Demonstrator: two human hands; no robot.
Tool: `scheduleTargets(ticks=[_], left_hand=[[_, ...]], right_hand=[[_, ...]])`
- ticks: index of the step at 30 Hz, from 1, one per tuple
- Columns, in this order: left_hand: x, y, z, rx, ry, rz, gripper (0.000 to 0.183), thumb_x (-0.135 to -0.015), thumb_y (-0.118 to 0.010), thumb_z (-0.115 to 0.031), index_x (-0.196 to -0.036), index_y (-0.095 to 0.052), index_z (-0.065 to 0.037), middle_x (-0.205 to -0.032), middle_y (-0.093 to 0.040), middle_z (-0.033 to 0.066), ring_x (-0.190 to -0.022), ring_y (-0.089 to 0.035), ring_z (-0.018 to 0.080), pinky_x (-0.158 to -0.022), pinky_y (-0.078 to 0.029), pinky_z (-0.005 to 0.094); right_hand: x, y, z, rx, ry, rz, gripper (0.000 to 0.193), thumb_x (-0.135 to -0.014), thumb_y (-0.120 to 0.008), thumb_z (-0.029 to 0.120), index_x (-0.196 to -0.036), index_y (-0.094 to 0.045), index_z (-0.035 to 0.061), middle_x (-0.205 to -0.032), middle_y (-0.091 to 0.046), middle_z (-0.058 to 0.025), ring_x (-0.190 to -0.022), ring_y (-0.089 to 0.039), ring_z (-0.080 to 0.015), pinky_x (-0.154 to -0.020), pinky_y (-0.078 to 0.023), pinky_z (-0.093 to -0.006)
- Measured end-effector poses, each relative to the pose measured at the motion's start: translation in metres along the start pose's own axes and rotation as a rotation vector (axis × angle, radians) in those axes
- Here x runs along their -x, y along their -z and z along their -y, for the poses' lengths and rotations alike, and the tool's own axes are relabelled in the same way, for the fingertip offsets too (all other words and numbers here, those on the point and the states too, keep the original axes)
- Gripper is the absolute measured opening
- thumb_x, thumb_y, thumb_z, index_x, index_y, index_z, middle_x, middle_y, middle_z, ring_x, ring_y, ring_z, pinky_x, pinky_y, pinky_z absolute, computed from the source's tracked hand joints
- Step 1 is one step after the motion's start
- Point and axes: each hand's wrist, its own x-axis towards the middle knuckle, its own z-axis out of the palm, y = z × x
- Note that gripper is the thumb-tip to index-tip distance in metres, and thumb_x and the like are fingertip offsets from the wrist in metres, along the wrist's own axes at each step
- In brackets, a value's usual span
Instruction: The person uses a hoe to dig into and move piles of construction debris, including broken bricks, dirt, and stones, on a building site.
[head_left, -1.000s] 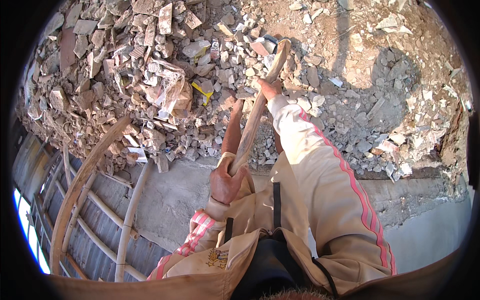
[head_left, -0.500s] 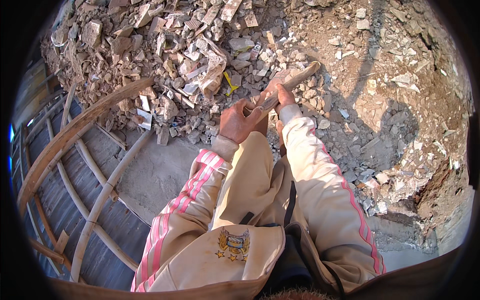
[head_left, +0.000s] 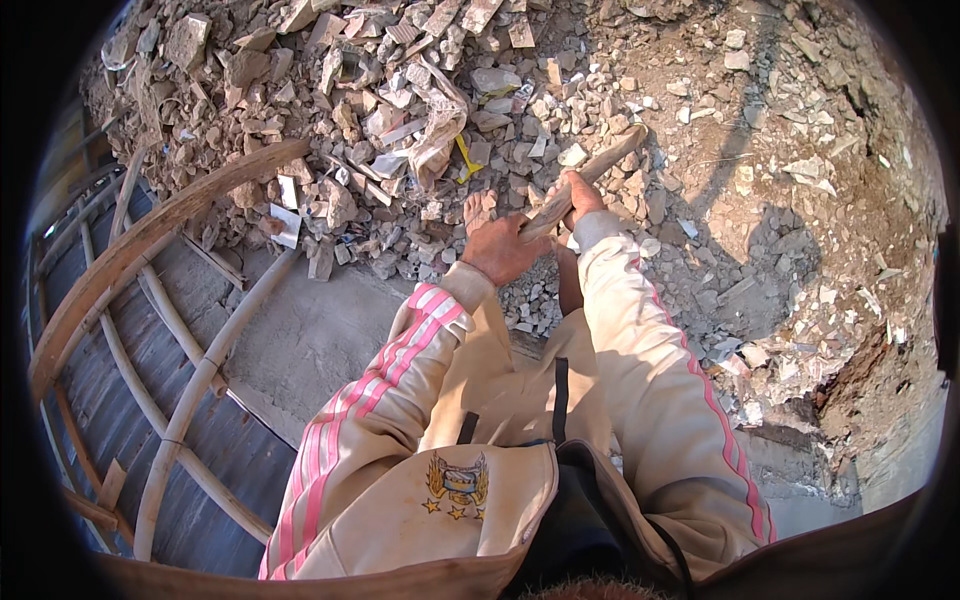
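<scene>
Both of my hands grip a thick, weathered wooden stick (head_left: 603, 160) that slants over the rubble. Its far end points up and to the right, while the near end disappears within my left hand (head_left: 503, 250), whose fingers are wrapped round it. My right hand (head_left: 582, 198) is closed on the stick further along. A bare foot (head_left: 480, 208) shows among broken stones just beyond my left hand. Whether anything is fixed to the stick's near end I cannot tell.
A heap of rubble (head_left: 250, 90) with broken tile and a yellow scrap (head_left: 467, 160) lies ahead. At left, curved wooden poles (head_left: 190, 400) cross above dark sheeting (head_left: 230, 480), beside a grey concrete slab (head_left: 310, 350). An earth bank (head_left: 860, 280) rises at right.
My left hand has moved slightly right and toward my right hand. The stick stays in both hands, its far end a little lower. The bare foot has come into clearer view at left.
</scene>
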Motion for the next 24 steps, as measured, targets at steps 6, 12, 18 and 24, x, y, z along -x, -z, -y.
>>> scheduleTargets(ticks=[6,12,18,24], left_hand=[[0.043,-0.101,0.016,0.146,-0.191,0.151,0.054,-0.076,-0.063,-0.035,-0.112,-0.050,0.004,-0.077,-0.064,0.0200,-0.074,-0.065,0.0383,-0.072,-0.051,0.0448],[0.091,-0.083,-0.060,0.141,-0.198,0.213,0.056,-0.074,-0.062,-0.033,-0.106,-0.046,0.010,-0.079,-0.062,0.0307,-0.079,-0.063,0.0463,-0.075,-0.050,0.0510],[0.130,-0.057,-0.088,0.177,-0.203,0.345,0.054,-0.076,-0.059,-0.032,-0.108,-0.044,0.009,-0.080,-0.062,0.0298,-0.078,-0.063,0.0459,-0.074,-0.049,0.0514],[0.140,-0.035,-0.103,0.330,-0.382,0.344,0.048,-0.078,-0.059,-0.028,-0.107,-0.044,0.008,-0.081,-0.061,0.0303,-0.078,-0.062,0.0464,-0.072,-0.049,0.0513]], right_hand=[[0.063,0.065,0.005,0.278,0.043,-0.026,0.022,-0.082,-0.068,0.020,-0.093,-0.053,0.0095,-0.067,-0.055,-0.0059,-0.055,-0.057,-0.0207,-0.048,-0.051,-0.0357],[0.128,0.090,0.041,0.163,-0.056,0.144,0.020,-0.086,-0.066,0.023,-0.096,-0.054,0.0112,-0.069,-0.052,-0.0018,-0.054,-0.050,-0.0137,-0.048,-0.047,-0.0297],[0.204,0.082,0.046,0.103,0.036,0.152,0.022,-0.085,-0.067,0.023,-0.097,-0.052,0.0110,-0.075,-0.053,-0.0012,-0.057,-0.050,-0.0116,-0.051,-0.044,-0.0285],[0.251,0.083,0.069,0.044,0.182,0.103,0.016,-0.088,-0.064,0.019,-0.093,-0.053,0.0099,-0.076,-0.052,-0.0019,-0.060,-0.051,-0.0097,-0.050,-0.045,-0.0241]])
